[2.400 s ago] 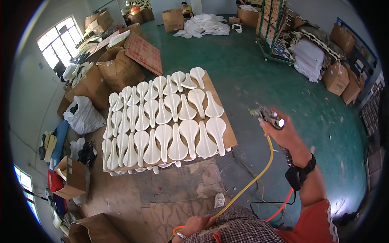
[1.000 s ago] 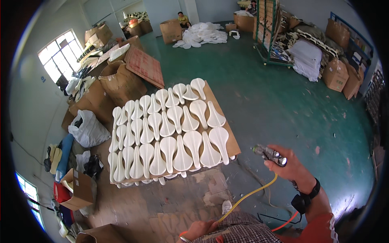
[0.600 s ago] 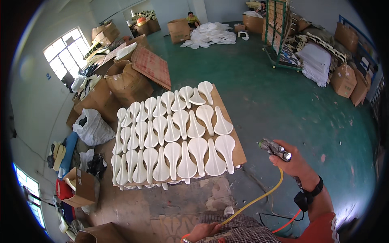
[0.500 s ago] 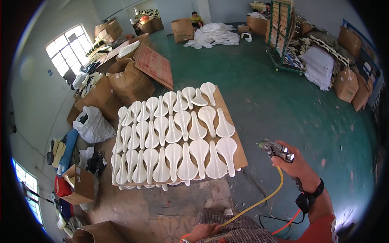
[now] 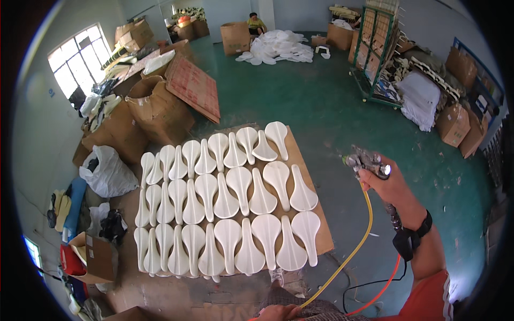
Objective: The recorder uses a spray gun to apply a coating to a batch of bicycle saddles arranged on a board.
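My right hand point(image 5: 386, 179) is wrapped round a grimy metal spray gun point(image 5: 364, 160), held up beyond the right edge of a brown board point(image 5: 325, 243). The nozzle points left, toward the board. A yellow hose point(image 5: 353, 257) hangs from the gun and curves down to my left hand point(image 5: 279, 312), low at the bottom edge. That hand is closed around the hose, though its fingers are partly cut off. On the board lie white bicycle saddle pieces point(image 5: 266, 235) in three rows, wide and narrow ends alternating. Neither hand touches them.
A red hose point(image 5: 383, 291) and a black cable hang below my right forearm. Cardboard boxes point(image 5: 160, 109) and a white plastic bag point(image 5: 107, 174) stand left of the board. Far back, a person point(image 5: 257, 24) sits by a white pile point(image 5: 278, 45). A green wheeled rack point(image 5: 369, 59) stands at the far right.
My right hand has moved the spray gun farther forward along the board's right side. The view has shifted, so the board appears lower and larger. My left hand stays low by my lap.
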Available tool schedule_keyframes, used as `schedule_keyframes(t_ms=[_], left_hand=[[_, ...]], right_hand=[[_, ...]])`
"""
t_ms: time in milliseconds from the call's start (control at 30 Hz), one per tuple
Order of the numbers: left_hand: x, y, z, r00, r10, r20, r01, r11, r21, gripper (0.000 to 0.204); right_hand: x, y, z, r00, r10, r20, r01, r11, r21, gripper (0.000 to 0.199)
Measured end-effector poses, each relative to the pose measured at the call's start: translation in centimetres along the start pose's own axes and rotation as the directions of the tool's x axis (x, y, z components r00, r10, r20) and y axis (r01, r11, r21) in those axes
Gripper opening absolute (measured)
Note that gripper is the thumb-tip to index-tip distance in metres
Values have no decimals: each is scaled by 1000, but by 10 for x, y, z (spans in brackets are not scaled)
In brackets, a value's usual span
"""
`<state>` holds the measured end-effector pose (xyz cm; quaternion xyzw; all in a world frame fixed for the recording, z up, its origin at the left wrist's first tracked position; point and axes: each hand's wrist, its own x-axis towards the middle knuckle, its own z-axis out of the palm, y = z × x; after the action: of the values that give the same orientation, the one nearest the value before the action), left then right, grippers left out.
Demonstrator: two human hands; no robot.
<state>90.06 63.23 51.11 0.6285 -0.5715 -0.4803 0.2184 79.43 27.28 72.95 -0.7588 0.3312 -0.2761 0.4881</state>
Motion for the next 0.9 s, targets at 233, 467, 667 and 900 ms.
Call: schedule_keyframes(t_ms=[233, 467, 667, 900], left_hand=[[35, 1, -76, 996, 51, 69, -46, 996, -73, 29], [50, -14, -105, 991, 124, 50, -114, 978, -176, 30], [57, -17, -118, 997, 59, 55, -44, 971, -235, 28], [58, -14, -126, 995, 32, 97, -10, 976, -220, 30]], right_hand=[[102, -14, 31, 1000, -29, -13, 28, 999, -31, 24], [144, -19, 40, 998, 35, 44, -32, 997, -71, 27], [138, -16, 40, 974, 179, 142, -150, 970, -192, 29], [157, -27, 65, 970, 120, 210, -108, 992, -68, 33]])
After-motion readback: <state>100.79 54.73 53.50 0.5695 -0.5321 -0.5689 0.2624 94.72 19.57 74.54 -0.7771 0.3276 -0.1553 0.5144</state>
